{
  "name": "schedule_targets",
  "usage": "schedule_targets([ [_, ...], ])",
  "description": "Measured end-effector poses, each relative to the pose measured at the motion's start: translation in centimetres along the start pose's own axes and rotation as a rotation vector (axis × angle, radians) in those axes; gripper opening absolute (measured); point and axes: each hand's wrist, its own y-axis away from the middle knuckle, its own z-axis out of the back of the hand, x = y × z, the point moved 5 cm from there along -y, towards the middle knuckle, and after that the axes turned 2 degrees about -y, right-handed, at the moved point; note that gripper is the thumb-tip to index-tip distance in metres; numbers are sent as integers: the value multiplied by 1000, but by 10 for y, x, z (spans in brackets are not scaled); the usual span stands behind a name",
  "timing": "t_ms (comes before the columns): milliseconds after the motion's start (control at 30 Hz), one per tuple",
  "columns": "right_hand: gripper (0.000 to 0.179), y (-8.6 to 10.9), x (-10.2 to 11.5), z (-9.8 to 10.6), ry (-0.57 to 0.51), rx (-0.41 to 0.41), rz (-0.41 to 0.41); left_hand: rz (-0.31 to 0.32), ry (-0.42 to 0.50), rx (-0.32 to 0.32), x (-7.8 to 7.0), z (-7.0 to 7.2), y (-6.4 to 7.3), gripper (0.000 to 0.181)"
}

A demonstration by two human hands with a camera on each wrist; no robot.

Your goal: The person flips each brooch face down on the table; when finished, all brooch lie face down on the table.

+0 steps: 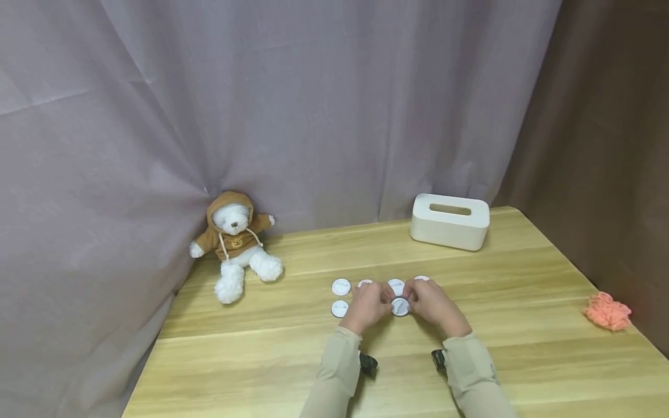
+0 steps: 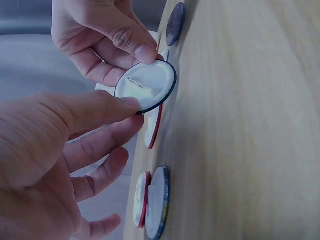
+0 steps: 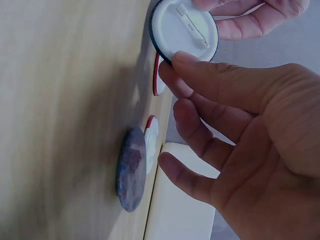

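A round pin-back button badge [image 1: 400,306], its white back and metal pin toward me, is held above the table by both hands. My left hand [image 1: 370,303] pinches one edge between thumb and fingers. Opposite it, my right hand [image 1: 431,302] pinches the other edge. In the left wrist view the badge [image 2: 150,85] has a dark rim. Several other badges lie around the hands, pin side up, such as one at the left [image 1: 341,287] and one behind [image 1: 396,287]. A badge with a dark patterned face [image 3: 131,170] shows below the right hand in the right wrist view.
On the wooden table [image 1: 251,371], a white teddy bear in a brown hoodie [image 1: 235,241] sits at the back left. A cream tissue box [image 1: 449,223] stands at the back right. Coral yarn [image 1: 608,312] lies by the right edge. Grey curtain [image 1: 313,116] hangs behind.
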Motion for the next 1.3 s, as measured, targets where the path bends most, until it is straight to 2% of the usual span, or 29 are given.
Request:
schedule_targets([
  [233,27,0,-1,-7,16,-7,8,-12,-34,10,0,-5,1,11],
  [500,26,1,-3,-13,73,16,-30,33,-56,70,-2,-10,4,13],
  [733,26,0,2,-12,121,27,-28,31,-67,59,-1,-9,5,21],
  [967,23,-3,0,-15,175,54,-15,23,-80,59,-1,-10,4,16],
  [1300,21,-2,-5,-10,127,51,8,25,-83,64,0,-10,3,14],
])
